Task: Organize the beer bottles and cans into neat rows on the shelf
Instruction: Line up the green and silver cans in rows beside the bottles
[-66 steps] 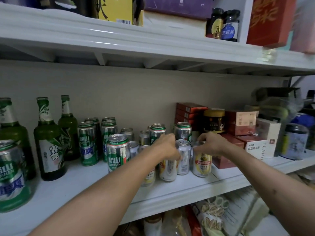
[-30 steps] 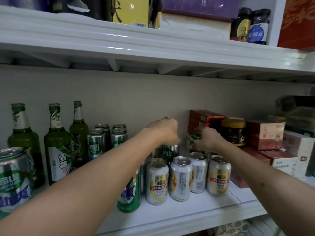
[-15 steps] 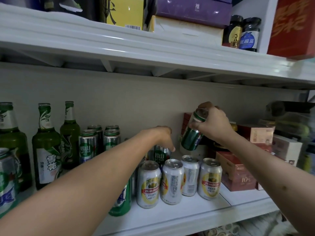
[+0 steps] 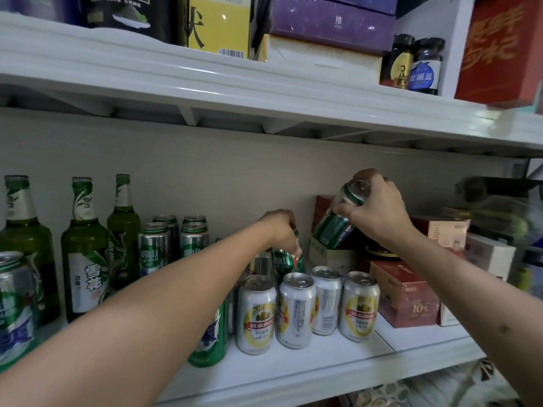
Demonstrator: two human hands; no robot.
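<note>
Front edge of the white shelf (image 4: 323,374): four short silver-and-yellow beer cans (image 4: 307,311) stand in a straight row, touching or nearly so, same as half a second ago, so that row looks done. Tall green-and-silver can (image 4: 210,342) stands just left of them, partly hidden by the left forearm.

Behind the row, the left hand (image 4: 280,230) has stayed low, fingers curled down round the top of a green can with a white logo (image 4: 283,261) in the second rank; whether it's lifted or only steadied, can't tell.

Main change: the right hand (image 4: 379,210) has come up since a second ago, when it was down among the back cans. It now grips a green-and-silver can (image 4: 338,221) clear of the shelf, tilted, top up-right, in front of the red boxes (image 4: 408,295).

Judgement: that can is being pulled out for re-placing, probably with the other green cans (image 4: 173,242).

Far left: three green glass bottles (image 4: 85,251) upright in a line, unchanged.
</note>
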